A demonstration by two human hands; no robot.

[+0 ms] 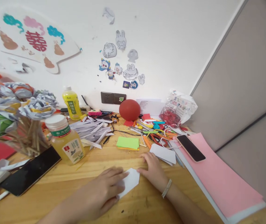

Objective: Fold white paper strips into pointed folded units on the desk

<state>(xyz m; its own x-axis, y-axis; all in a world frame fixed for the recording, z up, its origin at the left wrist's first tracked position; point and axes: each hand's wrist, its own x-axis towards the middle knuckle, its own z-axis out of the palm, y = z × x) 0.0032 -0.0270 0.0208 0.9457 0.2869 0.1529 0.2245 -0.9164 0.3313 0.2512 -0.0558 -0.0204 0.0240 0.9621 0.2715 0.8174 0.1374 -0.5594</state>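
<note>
A small folded white paper (130, 180) lies on the wooden table (77, 183) in front of me. My left hand (105, 189) rests flat on the paper's left part, fingers stretched over it. My right hand (153, 169) lies just to the right, its fingertips pressing the paper's right edge against the table. A thin bracelet (166, 188) sits on my right wrist. More white sheets (164, 153) lie just beyond my right hand.
A bottle of yellow drink (65, 140) and a dark phone (30, 171) are at left, a jar of paper flowers (27, 124) behind. A green paper stack (128, 143), red ball (129, 109), paper scraps, another phone (190, 148) on pink sheets (219, 180) at right.
</note>
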